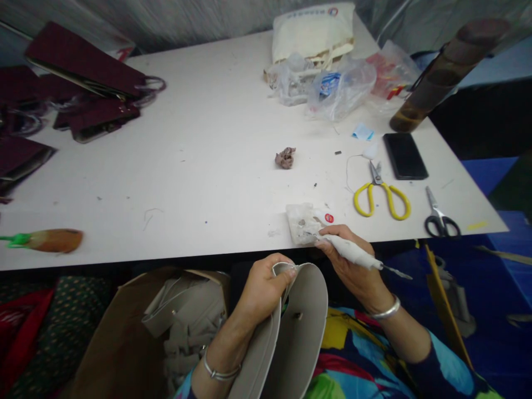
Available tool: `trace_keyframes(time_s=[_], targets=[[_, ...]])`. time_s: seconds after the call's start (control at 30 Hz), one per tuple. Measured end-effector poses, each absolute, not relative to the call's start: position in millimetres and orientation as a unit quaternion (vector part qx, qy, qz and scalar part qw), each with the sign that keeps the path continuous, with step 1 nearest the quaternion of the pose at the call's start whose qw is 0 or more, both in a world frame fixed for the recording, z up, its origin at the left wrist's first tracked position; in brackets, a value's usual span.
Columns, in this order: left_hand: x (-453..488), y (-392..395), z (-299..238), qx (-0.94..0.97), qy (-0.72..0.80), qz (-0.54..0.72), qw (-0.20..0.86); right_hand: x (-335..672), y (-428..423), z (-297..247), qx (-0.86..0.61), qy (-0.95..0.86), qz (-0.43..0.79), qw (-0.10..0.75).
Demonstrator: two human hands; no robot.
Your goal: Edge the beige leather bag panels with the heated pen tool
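Note:
My left hand [261, 291] is closed around the top edge of a beige leather piece [297, 332] held upright in my lap. My right hand [353, 266] grips a white pen-like tool [353, 252] with a metal tip pointing right; its other end touches a small clear plastic container [301, 221] at the table's front edge. Both wrists wear silver bangles.
On the white table [199, 166] lie yellow-handled scissors [380, 194], black scissors [440, 216], a black phone [404, 156], a brown crumpled lump [285, 158], plastic bags [341, 88] and dark red cases [83, 72]. A cardboard box [158, 327] holds beige pieces at lower left.

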State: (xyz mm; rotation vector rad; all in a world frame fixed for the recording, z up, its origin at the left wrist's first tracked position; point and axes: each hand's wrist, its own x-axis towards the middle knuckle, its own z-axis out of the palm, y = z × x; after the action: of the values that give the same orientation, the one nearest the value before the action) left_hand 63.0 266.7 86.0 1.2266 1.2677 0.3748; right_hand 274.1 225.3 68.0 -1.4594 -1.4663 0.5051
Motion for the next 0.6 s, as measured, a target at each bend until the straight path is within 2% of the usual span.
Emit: trace_keyframes(time_s=[0.23, 0.6], targets=[[63.3, 266.1, 85.7, 0.537, 0.548, 0.161, 0.621, 272.0, 225.8, 66.9, -0.610, -0.602, 0.172, 0.485], [66.4, 262.3, 87.5, 0.541, 0.536, 0.157, 0.629, 277.1, 234.6, 70.0, -0.589, -0.598, 0.239, 0.488]])
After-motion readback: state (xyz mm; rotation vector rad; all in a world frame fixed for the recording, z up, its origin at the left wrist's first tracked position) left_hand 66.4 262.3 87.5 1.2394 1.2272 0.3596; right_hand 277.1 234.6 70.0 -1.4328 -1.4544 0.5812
